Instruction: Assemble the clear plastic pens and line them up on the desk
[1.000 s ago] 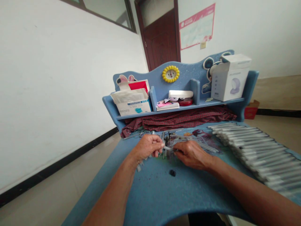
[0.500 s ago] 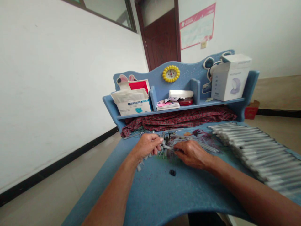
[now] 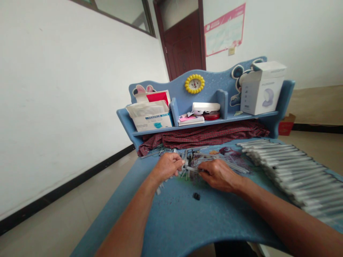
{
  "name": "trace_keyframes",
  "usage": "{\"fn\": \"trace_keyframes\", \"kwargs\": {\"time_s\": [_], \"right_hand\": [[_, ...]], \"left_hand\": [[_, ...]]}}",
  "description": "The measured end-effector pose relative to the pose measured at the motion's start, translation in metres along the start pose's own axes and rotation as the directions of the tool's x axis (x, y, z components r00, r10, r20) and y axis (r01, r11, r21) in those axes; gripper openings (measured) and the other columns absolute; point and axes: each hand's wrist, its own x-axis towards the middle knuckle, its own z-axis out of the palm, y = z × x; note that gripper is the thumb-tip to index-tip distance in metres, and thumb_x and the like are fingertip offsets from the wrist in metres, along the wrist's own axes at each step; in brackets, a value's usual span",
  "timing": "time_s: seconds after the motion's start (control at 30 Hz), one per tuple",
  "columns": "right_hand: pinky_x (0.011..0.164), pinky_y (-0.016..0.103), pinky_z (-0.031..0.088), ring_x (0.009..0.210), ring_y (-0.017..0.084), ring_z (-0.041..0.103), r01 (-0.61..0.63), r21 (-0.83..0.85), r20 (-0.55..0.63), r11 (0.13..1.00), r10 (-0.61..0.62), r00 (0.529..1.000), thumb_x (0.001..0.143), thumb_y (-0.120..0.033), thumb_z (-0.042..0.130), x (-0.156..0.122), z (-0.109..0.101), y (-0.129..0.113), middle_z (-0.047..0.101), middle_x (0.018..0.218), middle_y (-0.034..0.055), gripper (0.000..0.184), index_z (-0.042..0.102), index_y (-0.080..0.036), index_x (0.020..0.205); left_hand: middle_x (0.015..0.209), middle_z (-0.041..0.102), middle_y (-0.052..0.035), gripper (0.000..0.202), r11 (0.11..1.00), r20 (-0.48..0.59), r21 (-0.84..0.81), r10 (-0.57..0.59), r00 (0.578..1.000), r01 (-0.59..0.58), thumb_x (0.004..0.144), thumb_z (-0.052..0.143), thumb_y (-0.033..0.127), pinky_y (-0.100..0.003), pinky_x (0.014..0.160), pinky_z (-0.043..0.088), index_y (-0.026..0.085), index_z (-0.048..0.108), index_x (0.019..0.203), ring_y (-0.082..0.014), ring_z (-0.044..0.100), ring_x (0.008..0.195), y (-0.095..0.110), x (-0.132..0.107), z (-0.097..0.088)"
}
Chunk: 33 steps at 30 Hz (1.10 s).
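Between my two hands is a thin, clear pen barrel point(image 3: 192, 169), lying nearly level with a dark bit at its left end. My right hand point(image 3: 218, 175) is closed round the barrel's right end. At its left end my left hand point(image 3: 168, 166) pinches with thumb and forefinger a small pale piece too small to name. Loose clear tubes and slim pen parts point(image 3: 235, 166) lie scattered on the blue table point(image 3: 171, 221) behind and between the hands. A small cluster of black pieces point(image 3: 196, 196) rests nearer to me.
A thick row of pale pens point(image 3: 300, 171) covers the table's right side. Along the back, a checked cloth point(image 3: 203, 135) lies under a blue shelf point(image 3: 230, 119). On the shelf stand a mask box point(image 3: 152, 119), a white carton point(image 3: 264, 89) and some papers point(image 3: 191, 120).
My left fingers have shifted slightly at the barrel's left end, and a pale piece shows there more plainly. My right hand keeps its grip in the same place.
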Motion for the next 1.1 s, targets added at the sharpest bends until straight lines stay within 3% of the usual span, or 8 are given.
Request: {"fn": "trace_keyframes", "kwargs": {"time_s": [0.5,0.8,1.1], "right_hand": [[0.054,0.024,0.021,0.054,0.009,0.039,-0.013,0.005,0.016,1.000,0.013,1.000,0.080,-0.021,0.045,-0.0002,-0.0012,-0.0004,0.051,0.059,-0.0012,0.015,0.053,-0.018,0.068],[0.054,0.024,0.022,0.055,0.009,0.041,-0.013,-0.020,0.008,1.000,0.014,1.000,0.080,-0.022,0.045,0.0002,0.0000,0.0005,0.054,0.061,-0.0008,0.014,0.054,-0.018,0.069],[0.054,0.024,0.022,0.055,0.010,0.041,-0.022,-0.036,-0.006,0.999,0.021,1.000,0.080,-0.022,0.045,0.0005,0.0007,0.0029,0.054,0.060,-0.0008,0.014,0.055,-0.018,0.070]], "left_hand": [[0.054,0.059,0.0008,0.021,0.985,0.006,0.171,-0.016,1.000,0.015,0.074,0.049,0.034,-0.019,0.038,0.035,0.015,0.054,0.067,-0.0099,0.052,0.040,-0.0089,0.0046,0.0000],[0.050,0.056,0.0020,0.019,0.984,0.023,0.177,-0.019,1.000,0.015,0.073,0.049,0.032,-0.017,0.040,0.034,0.015,0.053,0.065,-0.0092,0.052,0.041,-0.0086,0.0046,0.0014],[0.050,0.055,0.0038,0.011,0.986,0.107,0.161,-0.062,0.992,0.044,0.072,0.048,0.024,-0.017,0.041,0.034,0.016,0.052,0.066,-0.0084,0.051,0.040,-0.0076,0.0040,0.0045]]}}
